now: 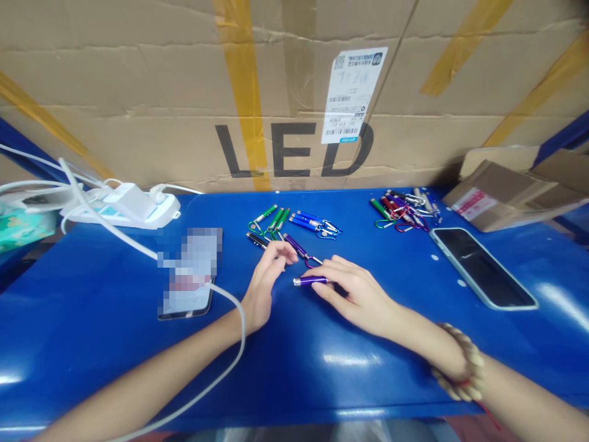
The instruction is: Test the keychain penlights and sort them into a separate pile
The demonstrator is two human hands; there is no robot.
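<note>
My right hand (356, 293) is closed on a small purple keychain flashlight (310, 280), holding it level just above the blue table (138, 344), silver tip pointing left. My left hand (267, 276) rests on the table to the left of it, fingers curled, fingertips near a black flashlight (257, 240) and another purple flashlight (297, 245). I cannot make out anything between its fingers. Just beyond lie green flashlights (271, 220) and blue flashlights (313, 222) with carabiner clips.
A second pile of several mixed flashlights (405, 210) lies far right. A dark phone (483, 267) lies right of my hands, another phone (188, 276) with a white cable left. A white power strip (124, 207) sits far left. A large cardboard box (294, 92) marked LED closes the back; a small carton (501, 193) stands at right.
</note>
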